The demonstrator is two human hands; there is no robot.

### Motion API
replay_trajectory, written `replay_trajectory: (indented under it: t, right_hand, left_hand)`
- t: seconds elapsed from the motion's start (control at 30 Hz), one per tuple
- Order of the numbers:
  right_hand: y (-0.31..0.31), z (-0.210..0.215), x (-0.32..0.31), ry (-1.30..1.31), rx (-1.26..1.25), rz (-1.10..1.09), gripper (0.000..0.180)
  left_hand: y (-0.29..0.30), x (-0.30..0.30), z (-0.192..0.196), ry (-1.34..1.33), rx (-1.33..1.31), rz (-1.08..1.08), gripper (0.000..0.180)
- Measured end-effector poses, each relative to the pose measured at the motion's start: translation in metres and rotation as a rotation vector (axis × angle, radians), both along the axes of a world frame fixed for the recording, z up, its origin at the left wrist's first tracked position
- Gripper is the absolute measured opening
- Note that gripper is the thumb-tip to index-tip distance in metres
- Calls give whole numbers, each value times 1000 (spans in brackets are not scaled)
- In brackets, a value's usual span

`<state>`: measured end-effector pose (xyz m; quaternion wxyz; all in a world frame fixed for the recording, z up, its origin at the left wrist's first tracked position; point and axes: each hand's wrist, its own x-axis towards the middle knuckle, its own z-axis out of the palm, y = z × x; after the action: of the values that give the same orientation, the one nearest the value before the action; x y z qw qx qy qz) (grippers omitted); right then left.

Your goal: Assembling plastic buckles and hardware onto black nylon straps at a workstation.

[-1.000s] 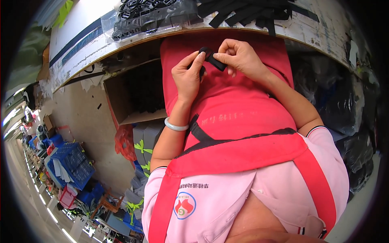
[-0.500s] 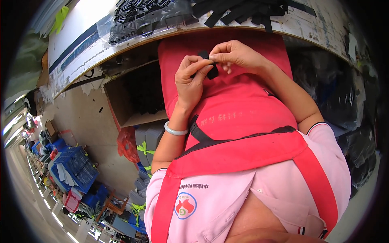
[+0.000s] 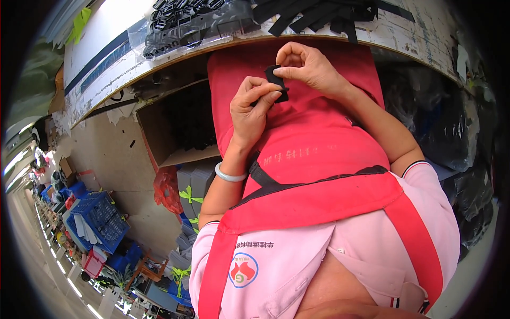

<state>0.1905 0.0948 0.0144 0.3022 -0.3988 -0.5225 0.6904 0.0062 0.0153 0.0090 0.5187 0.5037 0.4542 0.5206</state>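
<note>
Right hand (image 3: pixel 308 66) pinches the upper end of a black strip (image 3: pixel 273 78) between thumb and finger; left hand (image 3: pixel 249 109) is clamped on the same piece lower down; half a second ago their fingertips nearly met, and now the right sits higher and apart, so more of the strip shows between them; this suggests it is being straightened; it is over the red apron (image 3: pixel 324 130), short of the tabletop (image 3: pixel 425 42); it looks matt, flat and flexible; looped black buckles (image 3: pixel 175 13) lie in or on a clear, crinkled plastic bag (image 3: pixel 234 25); flat straps (image 3: pixel 313 18) fan across the scuffed white surface.
</note>
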Motion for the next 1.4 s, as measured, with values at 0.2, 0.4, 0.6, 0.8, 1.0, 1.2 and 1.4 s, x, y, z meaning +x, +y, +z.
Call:
replay_trajectory:
  t: [0.2, 0.4, 0.6, 0.8, 1.0, 1.2, 1.4]
  right_hand:
    - [12, 12, -17, 58, 81, -220, 15]
    - [2, 50, -53, 94, 191, 130, 24]
    - [-1, 19, -12, -503, 336, 284, 21]
    - [-3, 7, -3, -372, 274, 311, 15]
    - [0, 12, 6, -274, 701, 225, 13]
    - [5, 16, 16, -403, 893, 185, 19]
    - [47, -5, 52, -933, 1224, -278, 24]
  left_hand:
    - [-7, 3, -6, -573, -493, 73, 22]
    - [-8, -2, -15, -627, -509, -146, 54]
    - [-9, 1, -6, -528, -372, -36, 73]
    - [-2, -11, -14, -608, -467, -118, 60]
    - [3, -18, -11, -536, -704, -168, 35]
    - [4, -14, -22, -746, -756, -274, 32]
    - [10, -2, -14, -1058, -917, 36, 32]
